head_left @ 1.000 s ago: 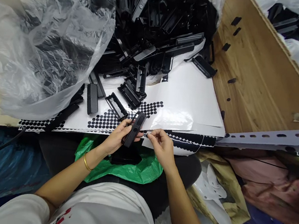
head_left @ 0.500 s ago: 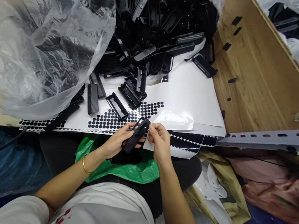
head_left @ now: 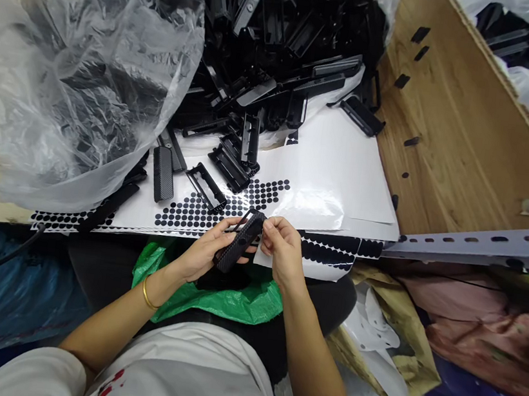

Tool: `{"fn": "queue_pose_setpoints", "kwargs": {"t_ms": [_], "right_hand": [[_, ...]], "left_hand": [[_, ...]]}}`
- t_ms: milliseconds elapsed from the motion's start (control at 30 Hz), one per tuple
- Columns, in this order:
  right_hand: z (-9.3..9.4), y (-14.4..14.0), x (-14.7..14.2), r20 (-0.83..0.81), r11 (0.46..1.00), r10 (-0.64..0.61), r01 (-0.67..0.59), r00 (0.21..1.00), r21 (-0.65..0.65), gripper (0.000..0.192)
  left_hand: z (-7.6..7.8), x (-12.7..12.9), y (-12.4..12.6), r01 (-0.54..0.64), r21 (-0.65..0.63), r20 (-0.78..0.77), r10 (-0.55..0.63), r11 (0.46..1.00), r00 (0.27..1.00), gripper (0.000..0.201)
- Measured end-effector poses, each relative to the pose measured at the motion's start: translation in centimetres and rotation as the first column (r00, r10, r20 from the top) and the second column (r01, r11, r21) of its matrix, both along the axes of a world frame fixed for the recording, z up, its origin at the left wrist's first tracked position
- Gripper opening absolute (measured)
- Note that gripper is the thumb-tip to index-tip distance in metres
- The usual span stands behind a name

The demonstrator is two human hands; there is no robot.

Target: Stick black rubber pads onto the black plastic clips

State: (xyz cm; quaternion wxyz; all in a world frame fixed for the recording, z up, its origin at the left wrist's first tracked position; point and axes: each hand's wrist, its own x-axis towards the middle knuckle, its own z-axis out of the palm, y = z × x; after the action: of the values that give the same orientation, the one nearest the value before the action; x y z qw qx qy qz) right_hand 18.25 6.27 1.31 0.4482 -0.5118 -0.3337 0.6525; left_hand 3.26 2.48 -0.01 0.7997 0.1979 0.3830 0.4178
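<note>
The left hand [head_left: 203, 252] is cradling a long black ribbed plastic housing [head_left: 239, 241] in a closed grip, tilting it upward above the green plastic bag [head_left: 232, 297], apparently so its top end is exposed. The right hand [head_left: 282, 247] is pinching at that end, just beside white sheets of black round stickers [head_left: 225, 202] on the worktop.

I have just one view, from the camera on the person's head, looking forward and steeply down, close over the lap and the near edge of the worktop [head_left: 327, 167], whose far side seems cut off.
</note>
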Motion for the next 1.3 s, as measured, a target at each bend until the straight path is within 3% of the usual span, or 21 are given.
{"fn": "queue_pose_setpoints", "kwargs": {"t_ms": [367, 700, 1033, 1300], "right_hand": [[0.4, 0.1, -0.2, 0.002, 1.000, 0.008, -0.008, 1.000, -0.016, 0.035], [-0.1, 0.1, 0.2, 0.232, 0.989, 0.039, -0.071, 0.972, 0.132, 0.030], [-0.2, -0.1, -0.5, 0.349, 0.979, 0.109, -0.162, 0.931, 0.126, 0.021], [-0.3, -0.5, -0.8, 0.465, 0.971, 0.080, -0.175, 0.882, 0.165, 0.016]], "left_hand": [[0.2, -0.2, 0.1, -0.002, 0.007, -0.019, 0.002, 1.000, 1.000, 0.044], [0.6, -0.4, -0.1, 0.006, 0.011, -0.069, -0.006, 1.000, 0.998, 0.045], [0.7, 0.7, 0.4, 0.030, 0.036, -0.283, -0.019, 0.999, 0.959, 0.040], [0.6, 1.1, 0.3, -0.002, 0.063, -0.330, 0.023, 0.998, 0.944, 0.043]]}}
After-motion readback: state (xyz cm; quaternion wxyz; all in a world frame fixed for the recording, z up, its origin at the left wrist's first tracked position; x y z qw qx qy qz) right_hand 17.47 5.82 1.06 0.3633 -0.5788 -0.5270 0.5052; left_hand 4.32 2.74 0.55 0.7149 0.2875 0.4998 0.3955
